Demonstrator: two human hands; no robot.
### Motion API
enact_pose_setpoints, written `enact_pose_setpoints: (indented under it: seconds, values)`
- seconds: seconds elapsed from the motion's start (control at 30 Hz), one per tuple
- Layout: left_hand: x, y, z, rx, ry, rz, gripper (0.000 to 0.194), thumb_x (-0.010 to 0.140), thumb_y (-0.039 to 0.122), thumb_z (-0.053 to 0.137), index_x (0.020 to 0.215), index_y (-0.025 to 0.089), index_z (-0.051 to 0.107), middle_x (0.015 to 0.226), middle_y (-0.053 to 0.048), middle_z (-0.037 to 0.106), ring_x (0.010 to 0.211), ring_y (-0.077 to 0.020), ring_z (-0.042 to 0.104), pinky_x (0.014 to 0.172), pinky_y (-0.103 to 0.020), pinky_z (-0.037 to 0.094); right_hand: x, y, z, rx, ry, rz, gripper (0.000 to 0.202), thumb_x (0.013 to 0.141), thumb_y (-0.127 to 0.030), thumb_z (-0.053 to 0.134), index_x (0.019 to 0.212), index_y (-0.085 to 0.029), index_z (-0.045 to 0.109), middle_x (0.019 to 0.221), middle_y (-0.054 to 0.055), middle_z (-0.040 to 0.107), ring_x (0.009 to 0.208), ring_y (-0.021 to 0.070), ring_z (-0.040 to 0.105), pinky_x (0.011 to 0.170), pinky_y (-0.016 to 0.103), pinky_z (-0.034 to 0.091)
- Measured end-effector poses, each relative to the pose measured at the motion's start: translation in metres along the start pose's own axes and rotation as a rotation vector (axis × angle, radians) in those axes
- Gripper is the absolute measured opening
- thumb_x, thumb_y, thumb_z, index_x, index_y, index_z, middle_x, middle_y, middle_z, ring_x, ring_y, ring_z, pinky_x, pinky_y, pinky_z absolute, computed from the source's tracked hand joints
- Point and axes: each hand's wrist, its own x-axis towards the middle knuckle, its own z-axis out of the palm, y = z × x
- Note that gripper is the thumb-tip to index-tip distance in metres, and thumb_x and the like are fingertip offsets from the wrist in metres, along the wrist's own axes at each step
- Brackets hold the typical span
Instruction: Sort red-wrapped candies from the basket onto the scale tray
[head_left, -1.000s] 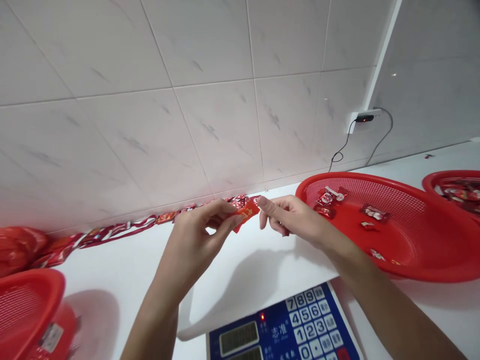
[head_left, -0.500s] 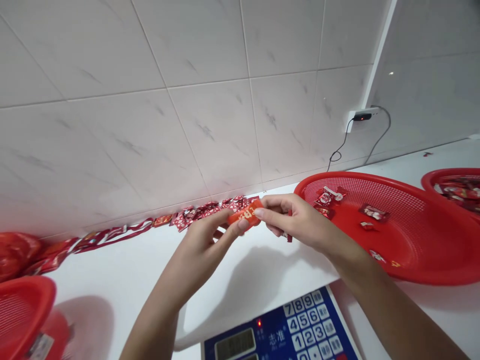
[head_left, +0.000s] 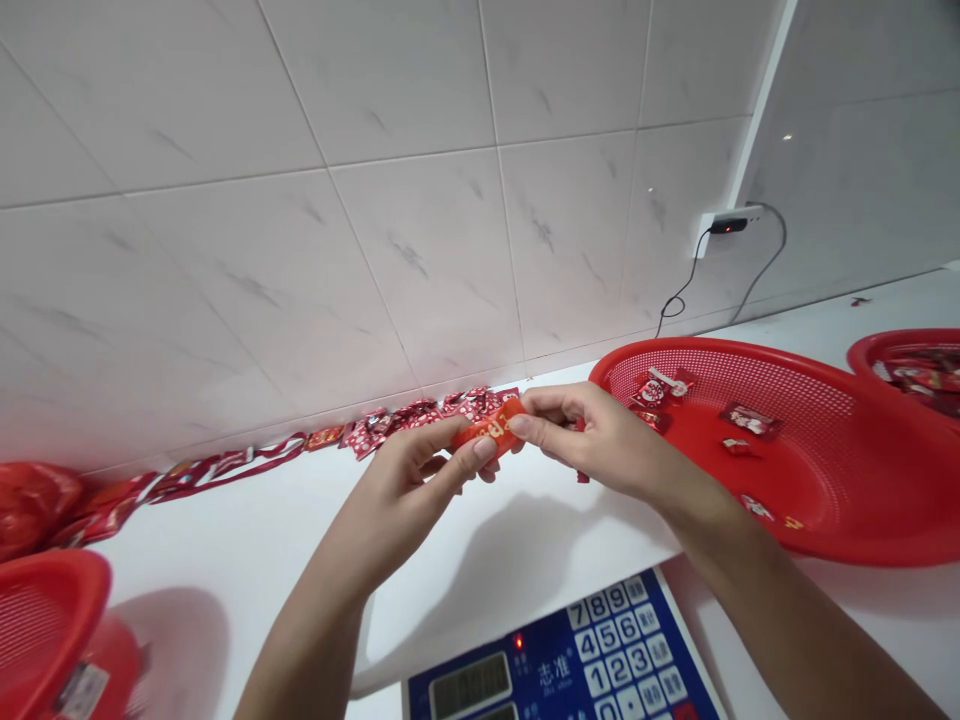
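Note:
Both hands meet above the white pan (head_left: 420,640) of a weighing scale. Between them is a small orange-red packet (head_left: 495,428) with yellow lettering. My left hand (head_left: 409,480) pinches its left end between thumb and fingers. My right hand (head_left: 592,435) grips the right end with thumb and forefinger. A dark red scrap (head_left: 582,452), perhaps another packet, shows partly beneath the right palm; its kind is hidden. Below the hands lies the scale's blue keypad panel (head_left: 559,660), with number keys, a display and a lit red light. The packet casts no visible contents.
A large red plastic basket (head_left: 840,545) on the right holds several small packets. Another red basket (head_left: 870,350) stands behind it. Strips of red packets (head_left: 409,420) line the tiled wall. At left are a red basket (head_left: 94,590) and a red bag (head_left: 34,510). A cable (head_left: 679,300) hangs from a socket.
The packet stays between both hands, tilted slightly differently. The left fingers beneath it have shifted a little. The view has moved slightly.

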Motion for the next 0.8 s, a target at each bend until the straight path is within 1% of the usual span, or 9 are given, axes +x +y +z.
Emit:
enact_pose_setpoints:
  seconds: [0.13, 0.23, 0.3, 0.37, 0.5, 0.57, 0.63, 0.73, 0.8]
  values:
    - [0.001, -0.008, -0.002, 0.241, -0.036, -0.051, 0.035, 0.094, 0.044, 0.056, 0.071, 0.022, 0.071, 0.065, -0.003, 0.071, 0.057, -0.0178, 0.06, 0.05, -0.025, 0.041, 0.002, 0.008, -0.002, -0.095, 0.064, 0.05, 0.033, 0.095, -0.053, 0.062, 0.09, -0.021, 0.069, 0.074, -0.001, 0.056, 0.065, 0.0122, 0.051, 0.054, 0.025, 0.039]
    - [0.003, -0.02, 0.0, 0.44, -0.16, -0.132, 0.033, 0.092, 0.032, 0.053, 0.065, 0.022, 0.068, 0.061, -0.001, 0.07, 0.053, -0.0182, 0.06, 0.05, -0.025, 0.036, 0.005, 0.011, -0.005, -0.107, 0.12, 0.111, 0.042, 0.09, -0.064, 0.066, 0.099, -0.023, 0.066, 0.077, -0.001, 0.057, 0.072, 0.0148, 0.056, 0.061, 0.027, 0.044]
    - [0.004, -0.026, 0.002, 0.509, -0.205, -0.177, 0.031, 0.091, 0.029, 0.054, 0.063, 0.022, 0.067, 0.063, -0.002, 0.07, 0.057, -0.02, 0.062, 0.051, -0.027, 0.036, 0.006, 0.013, -0.007, -0.015, 0.105, 0.099, 0.049, 0.087, -0.069, 0.068, 0.103, -0.022, 0.064, 0.084, 0.001, 0.06, 0.076, 0.0152, 0.057, 0.067, 0.028, 0.048]
    - [0.003, -0.026, 0.003, 0.54, -0.146, -0.192, 0.026, 0.091, 0.035, 0.059, 0.071, 0.021, 0.068, 0.073, -0.005, 0.072, 0.062, -0.0215, 0.063, 0.054, -0.028, 0.037, 0.007, 0.016, -0.007, 0.138, 0.024, 0.077, 0.056, 0.086, -0.073, 0.065, 0.106, -0.021, 0.063, 0.095, 0.004, 0.063, 0.081, 0.0159, 0.06, 0.077, 0.03, 0.052]
    - [-0.005, -0.011, 0.007, 0.404, -0.023, -0.002, 0.028, 0.093, 0.05, 0.063, 0.101, 0.023, 0.069, 0.092, -0.005, 0.074, 0.075, -0.0208, 0.065, 0.059, -0.028, 0.045, 0.007, 0.022, -0.001, 0.294, -0.108, 0.046, 0.062, 0.09, -0.08, 0.05, 0.107, -0.021, 0.065, 0.108, 0.008, 0.066, 0.096, 0.0191, 0.065, 0.091, 0.034, 0.052]
    - [-0.009, 0.0, 0.012, 0.332, -0.033, 0.138, 0.023, 0.095, 0.044, 0.065, 0.109, 0.026, 0.068, 0.091, -0.002, 0.073, 0.073, -0.0176, 0.065, 0.06, -0.026, 0.046, 0.005, 0.021, 0.004, 0.326, -0.194, 0.0, 0.064, 0.093, -0.08, 0.043, 0.105, -0.022, 0.066, 0.108, 0.008, 0.067, 0.099, 0.0195, 0.065, 0.092, 0.033, 0.052]
    - [-0.012, 0.007, 0.016, 0.317, 0.01, 0.201, 0.012, 0.098, 0.033, 0.061, 0.105, 0.025, 0.068, 0.083, 0.001, 0.072, 0.065, -0.0144, 0.062, 0.058, -0.024, 0.046, 0.003, 0.016, 0.007, 0.381, -0.283, -0.042, 0.064, 0.096, -0.078, 0.038, 0.109, -0.021, 0.066, 0.109, 0.008, 0.068, 0.1, 0.0191, 0.065, 0.093, 0.034, 0.053]
    - [-0.01, 0.006, 0.015, 0.235, 0.101, 0.132, 0.017, 0.1, 0.03, 0.056, 0.09, 0.021, 0.066, 0.07, 0.001, 0.068, 0.058, -0.0133, 0.06, 0.054, -0.024, 0.047, 0.0, 0.007, 0.003, 0.38, -0.299, -0.038, 0.056, 0.099, -0.07, 0.045, 0.116, -0.02, 0.066, 0.118, 0.01, 0.068, 0.109, 0.02, 0.063, 0.09, 0.033, 0.056]
    - [-0.007, 0.002, 0.01, 0.109, 0.114, 0.053, 0.021, 0.098, 0.036, 0.058, 0.086, 0.02, 0.065, 0.072, -0.001, 0.069, 0.061, -0.0145, 0.063, 0.054, -0.023, 0.051, -0.001, 0.002, -0.004, 0.265, -0.246, 0.013, 0.048, 0.097, -0.063, 0.058, 0.117, -0.02, 0.066, 0.119, 0.01, 0.068, 0.109, 0.0206, 0.063, 0.077, 0.029, 0.057]
